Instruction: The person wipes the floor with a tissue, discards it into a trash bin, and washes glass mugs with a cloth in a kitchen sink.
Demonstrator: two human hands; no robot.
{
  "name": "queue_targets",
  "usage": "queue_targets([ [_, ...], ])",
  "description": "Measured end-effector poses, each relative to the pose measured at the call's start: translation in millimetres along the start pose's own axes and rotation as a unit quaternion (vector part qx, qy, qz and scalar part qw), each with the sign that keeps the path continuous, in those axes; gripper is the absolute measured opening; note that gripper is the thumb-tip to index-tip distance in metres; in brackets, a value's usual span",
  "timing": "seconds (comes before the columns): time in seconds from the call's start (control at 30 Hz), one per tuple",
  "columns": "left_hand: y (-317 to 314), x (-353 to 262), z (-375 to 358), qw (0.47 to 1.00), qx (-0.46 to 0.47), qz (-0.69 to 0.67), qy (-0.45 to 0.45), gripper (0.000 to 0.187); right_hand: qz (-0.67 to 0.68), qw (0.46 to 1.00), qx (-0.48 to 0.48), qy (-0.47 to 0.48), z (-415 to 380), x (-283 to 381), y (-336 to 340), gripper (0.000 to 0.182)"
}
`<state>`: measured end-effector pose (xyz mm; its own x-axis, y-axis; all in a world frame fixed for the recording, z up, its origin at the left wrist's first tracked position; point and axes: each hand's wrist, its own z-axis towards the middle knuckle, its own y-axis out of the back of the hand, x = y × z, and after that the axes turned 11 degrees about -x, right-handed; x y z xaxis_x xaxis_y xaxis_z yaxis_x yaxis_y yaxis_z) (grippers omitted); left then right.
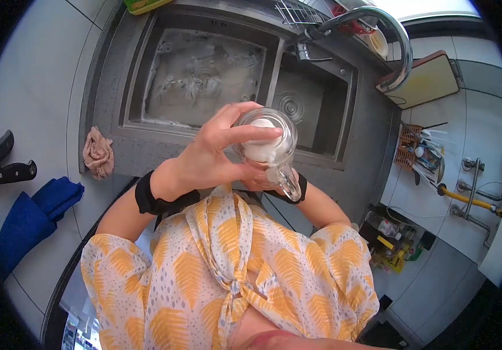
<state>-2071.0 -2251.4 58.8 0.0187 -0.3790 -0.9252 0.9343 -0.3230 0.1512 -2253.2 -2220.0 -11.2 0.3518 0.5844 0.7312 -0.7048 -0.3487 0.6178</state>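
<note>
My left hand (215, 139) is wrapped around a clear glass mug (287, 123) with a glass handle, held above the front edge of the sink. Its index finger reaches across the mug's round end, and the fingertip lies over a white rounded thing (262, 153) inside or behind the glass; I cannot make out its kind. Below the mug, my right hand (255, 182) grips it from the other side, with most of its fingers hidden. Both wrists wear black bands.
The left sink basin (204, 119) holds cloudy water; the right basin (303, 125) shows its drain. A chrome faucet (401, 44) arches over the right. A crumpled pink cloth (97, 153) lies left on the counter edge. A cutting board (429, 79) leans at the right.
</note>
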Motion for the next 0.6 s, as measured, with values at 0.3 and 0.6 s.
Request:
queue_targets([
  [0.3, -3, -9, -2, 0.998, -0.033, 0.002, 0.045, 0.066, 0.076, 0.997, -0.016, -0.003, -1, -5, 3, 0.049],
  [0.6, -6, -6, -8, 0.998, -0.054, -0.018, -0.008, 0.055, 0.244, 0.966, -0.008, -0.083, -2, -2, 2, 0.061],
])
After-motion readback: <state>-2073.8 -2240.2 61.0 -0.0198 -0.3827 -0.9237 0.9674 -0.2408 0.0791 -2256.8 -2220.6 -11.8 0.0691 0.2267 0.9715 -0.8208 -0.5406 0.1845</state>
